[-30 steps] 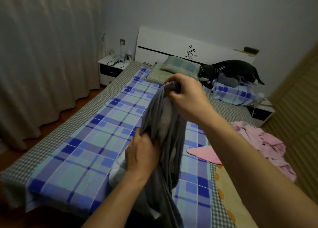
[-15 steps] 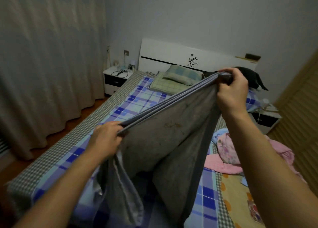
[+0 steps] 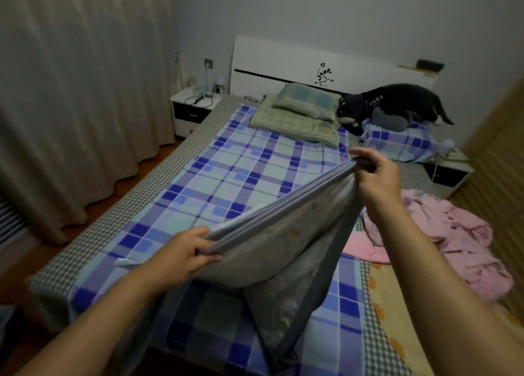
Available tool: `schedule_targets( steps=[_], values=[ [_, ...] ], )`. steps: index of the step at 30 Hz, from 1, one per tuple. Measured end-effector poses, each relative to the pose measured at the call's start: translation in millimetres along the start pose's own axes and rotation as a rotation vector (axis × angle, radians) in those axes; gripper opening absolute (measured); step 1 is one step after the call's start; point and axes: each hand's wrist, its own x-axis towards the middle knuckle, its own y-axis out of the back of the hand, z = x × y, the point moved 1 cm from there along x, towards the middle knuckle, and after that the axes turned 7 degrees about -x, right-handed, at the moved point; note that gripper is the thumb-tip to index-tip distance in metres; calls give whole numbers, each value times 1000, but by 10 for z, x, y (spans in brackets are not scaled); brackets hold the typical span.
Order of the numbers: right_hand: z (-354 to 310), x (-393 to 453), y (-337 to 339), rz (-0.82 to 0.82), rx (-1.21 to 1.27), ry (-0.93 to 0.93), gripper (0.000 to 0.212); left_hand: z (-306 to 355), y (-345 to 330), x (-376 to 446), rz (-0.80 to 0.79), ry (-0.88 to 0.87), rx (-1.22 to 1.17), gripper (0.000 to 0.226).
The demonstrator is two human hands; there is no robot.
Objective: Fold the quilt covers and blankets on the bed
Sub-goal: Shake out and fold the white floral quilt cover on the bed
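A grey blanket [image 3: 286, 250] with a darker border hangs stretched between my two hands above the foot of the bed. My left hand [image 3: 187, 250] pinches its layered top edge at the lower left. My right hand [image 3: 377, 177] grips the other end of that edge, higher and farther right. The rest of the blanket droops in folds onto the blue plaid sheet [image 3: 226, 177]. A crumpled pink cover [image 3: 459, 233] lies on the right side of the bed, beside a yellow patterned cloth [image 3: 397, 304].
Two green pillows [image 3: 300, 111] and a blue plaid pillow [image 3: 402, 145] lie by the white headboard [image 3: 283, 63]. A black cat [image 3: 397, 100] stands on the plaid pillow. Nightstands [image 3: 192, 109] flank the bed; curtains [image 3: 71, 92] hang at left, a wooden door [image 3: 499, 163] at right.
My hands have spread apart, opening the bunched grey blanket into a stretched edge. Then both hands dropped lower, the right one coming down from headboard height.
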Motion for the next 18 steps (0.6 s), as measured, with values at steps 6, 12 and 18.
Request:
schedule_targets(
  steps=[6,12,18],
  values=[
    [142,33,-98,112,-101,-102,50,139,-413,-189,159,-292,302,49],
    [196,-11,-127,124,-49,-158,49,218,-529,-139,434,322,-296,51],
    [-55,-242,-105,12,214,-95,52,168,-418,50,394,477,-485,32]
  ],
)
